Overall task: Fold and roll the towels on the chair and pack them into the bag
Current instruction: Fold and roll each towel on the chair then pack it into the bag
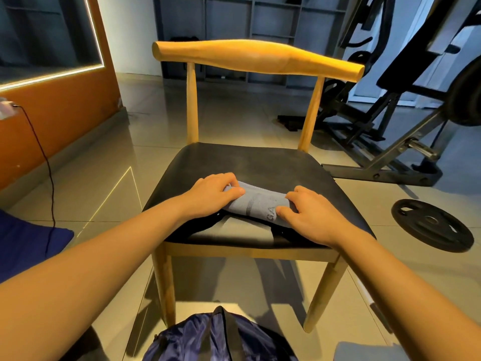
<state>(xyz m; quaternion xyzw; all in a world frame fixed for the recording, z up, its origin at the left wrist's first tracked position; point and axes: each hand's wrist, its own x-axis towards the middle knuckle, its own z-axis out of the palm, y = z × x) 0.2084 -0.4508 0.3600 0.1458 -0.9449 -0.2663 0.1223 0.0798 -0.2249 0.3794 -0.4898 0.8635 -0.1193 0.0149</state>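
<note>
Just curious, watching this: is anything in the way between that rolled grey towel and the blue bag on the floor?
Nothing visible. Both hands, left hand and right hand, rest on the towel near the chair seat's front edge, and the bag sits on the floor just below.

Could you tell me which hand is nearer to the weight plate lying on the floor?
Right. The right hand grips the towel end toward the weight plate; the left hand holds the far end.

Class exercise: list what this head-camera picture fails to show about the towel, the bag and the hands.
Head view:
- Grey towel: both ends covered by left hand and right hand; its lettering partly hidden.
- Blue bag: cut off by bottom edge; opening unseen.
- Weight bench: cropped at right edge.
</note>
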